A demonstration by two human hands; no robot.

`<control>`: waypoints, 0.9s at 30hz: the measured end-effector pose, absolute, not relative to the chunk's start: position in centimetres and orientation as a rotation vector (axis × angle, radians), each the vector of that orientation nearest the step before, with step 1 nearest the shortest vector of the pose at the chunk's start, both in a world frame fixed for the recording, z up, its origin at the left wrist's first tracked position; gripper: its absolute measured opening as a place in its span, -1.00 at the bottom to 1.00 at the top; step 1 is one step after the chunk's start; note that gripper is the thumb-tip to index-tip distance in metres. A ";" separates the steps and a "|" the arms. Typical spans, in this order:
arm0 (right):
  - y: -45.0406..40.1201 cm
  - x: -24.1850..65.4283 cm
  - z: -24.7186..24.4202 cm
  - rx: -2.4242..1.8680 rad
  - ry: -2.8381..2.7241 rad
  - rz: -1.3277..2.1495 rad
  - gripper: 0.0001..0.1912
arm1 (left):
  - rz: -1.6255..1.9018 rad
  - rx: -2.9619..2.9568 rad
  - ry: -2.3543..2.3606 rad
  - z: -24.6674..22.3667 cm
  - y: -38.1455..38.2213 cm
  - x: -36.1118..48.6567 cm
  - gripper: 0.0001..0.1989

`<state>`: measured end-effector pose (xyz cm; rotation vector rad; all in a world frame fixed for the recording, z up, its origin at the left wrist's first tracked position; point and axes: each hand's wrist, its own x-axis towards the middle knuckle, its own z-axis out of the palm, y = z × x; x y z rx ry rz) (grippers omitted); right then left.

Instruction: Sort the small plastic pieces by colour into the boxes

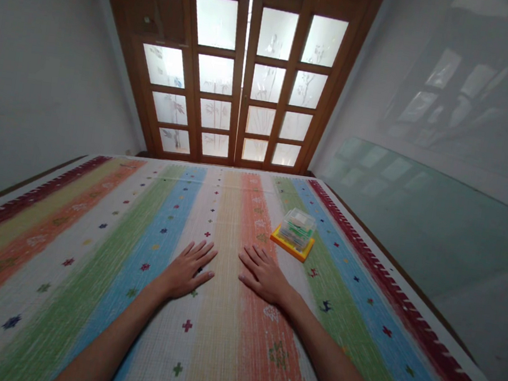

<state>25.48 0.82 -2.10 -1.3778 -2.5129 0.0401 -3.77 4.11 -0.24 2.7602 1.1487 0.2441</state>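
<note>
Both hands rest palm down on a striped cloth (214, 336), holding nothing. My left hand (188, 269) lies on the white and blue stripes with its fingers spread. Across a pale yellow stripe, my right hand (265, 275) lies flat with its fingers apart. Just beyond and to the right of my right hand sits a clear plastic box (297, 227) with green and white items inside, too small to make out. The box stands on a yellow-orange tray or board (306, 252). Neither hand touches the box.
Wooden doors (245, 82) with frosted panes stand past the far edge of the cloth. A pale wall (31, 58) is on the left. On the right, a glass panel (422, 201) leans along the wall beside the cloth's edge.
</note>
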 end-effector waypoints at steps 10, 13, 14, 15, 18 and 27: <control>0.8 25.4 -2.1 -1.377 -2.506 0.051 -0.38 | 0.195 2.742 1.179 0.0 4.0 -3.6 -0.33; 0.7 25.3 -2.0 -1.388 -2.511 0.056 -0.37 | 0.189 2.746 1.180 -0.1 4.1 -3.6 -0.32; 0.7 25.3 -2.0 -1.388 -2.513 0.053 -0.37 | 0.197 2.752 1.176 -0.2 4.1 -3.7 -0.33; 0.7 25.3 -1.9 -1.386 -2.514 0.050 -0.37 | 0.212 2.758 1.170 -0.2 4.1 -3.7 -0.33; 0.7 25.4 -1.9 -1.370 -2.508 0.047 -0.38 | 0.258 2.771 1.148 -0.3 4.1 -3.8 -0.35; 0.8 25.5 -2.2 -1.366 -2.503 0.031 -0.38 | 0.270 2.767 1.138 -0.6 4.3 -3.9 -0.38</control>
